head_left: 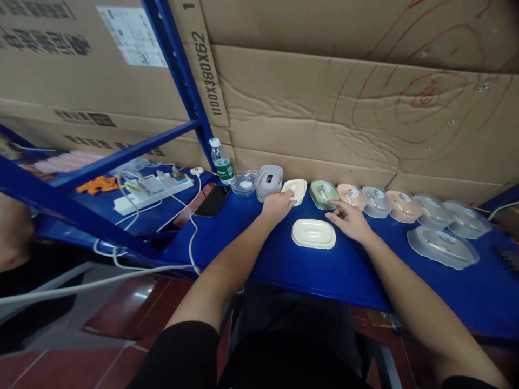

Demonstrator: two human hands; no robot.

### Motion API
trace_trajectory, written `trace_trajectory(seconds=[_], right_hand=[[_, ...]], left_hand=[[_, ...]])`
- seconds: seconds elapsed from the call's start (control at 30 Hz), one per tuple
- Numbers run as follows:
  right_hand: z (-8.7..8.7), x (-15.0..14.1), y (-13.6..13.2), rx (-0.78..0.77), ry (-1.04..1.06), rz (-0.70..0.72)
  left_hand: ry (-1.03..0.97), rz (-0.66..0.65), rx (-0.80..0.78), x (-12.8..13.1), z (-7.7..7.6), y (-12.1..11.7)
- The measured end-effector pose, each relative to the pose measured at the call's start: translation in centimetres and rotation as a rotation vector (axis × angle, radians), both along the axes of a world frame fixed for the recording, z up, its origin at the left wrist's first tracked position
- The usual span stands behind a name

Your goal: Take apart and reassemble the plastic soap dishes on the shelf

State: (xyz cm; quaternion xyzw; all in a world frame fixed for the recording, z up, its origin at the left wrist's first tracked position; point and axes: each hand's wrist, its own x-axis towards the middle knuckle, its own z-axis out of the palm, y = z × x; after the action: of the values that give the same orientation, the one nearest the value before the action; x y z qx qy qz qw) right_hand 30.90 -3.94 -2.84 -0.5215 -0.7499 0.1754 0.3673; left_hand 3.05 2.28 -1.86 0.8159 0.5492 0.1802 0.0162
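My left hand (278, 208) is closed at the near left edge of a cream plastic dish (299, 189), its fingertips over the rim. My right hand (351, 220) has its index finger stretched out and its thumb apart. That index fingertip is at the right edge of a green container with a clear lid (320, 190); whether it touches is hard to tell. Between and in front of both hands lies an oval cream piece (313, 233) with a raised middle, flat on the blue table (259, 265).
Several lidded containers, including a peach one (351, 196) and a grey one (376, 202), line the back right. A larger clear-lidded container (443, 247) sits in front. At left stand stacked grey trays (269, 178), a water bottle (222, 163), a phone (213, 201) and a power strip (154, 192).
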Motion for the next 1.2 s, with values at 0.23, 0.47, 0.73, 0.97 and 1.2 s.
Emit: trace_trajectory(seconds=[0.23, 0.47, 0.73, 0.97, 1.2], right_hand=[[0.3, 0.1, 0.0, 0.001, -0.004, 0.013], [0.2, 0.1, 0.0, 0.013, -0.009, 0.011], [0.3, 0.0, -0.1, -0.004, -0.017, 0.018], [0.5, 0.0, -0.2, -0.018, -0.012, 0.008], [0.7, -0.1, -0.3, 0.035, 0.059, -0.002]], left_hand=[[-0.123, -0.036, 0.005, -0.9, 0.4, -0.2], [-0.219, 0.158, 0.178, -4.5, 2.0, 0.2], [-0.176, 0.219, 0.107, -5.5, 2.0, 0.9], [-0.386, 0.230, 0.252, -5.2, 2.4, 0.8], [-0.788, -0.095, 0.090, -3.7, 3.0, -1.0]])
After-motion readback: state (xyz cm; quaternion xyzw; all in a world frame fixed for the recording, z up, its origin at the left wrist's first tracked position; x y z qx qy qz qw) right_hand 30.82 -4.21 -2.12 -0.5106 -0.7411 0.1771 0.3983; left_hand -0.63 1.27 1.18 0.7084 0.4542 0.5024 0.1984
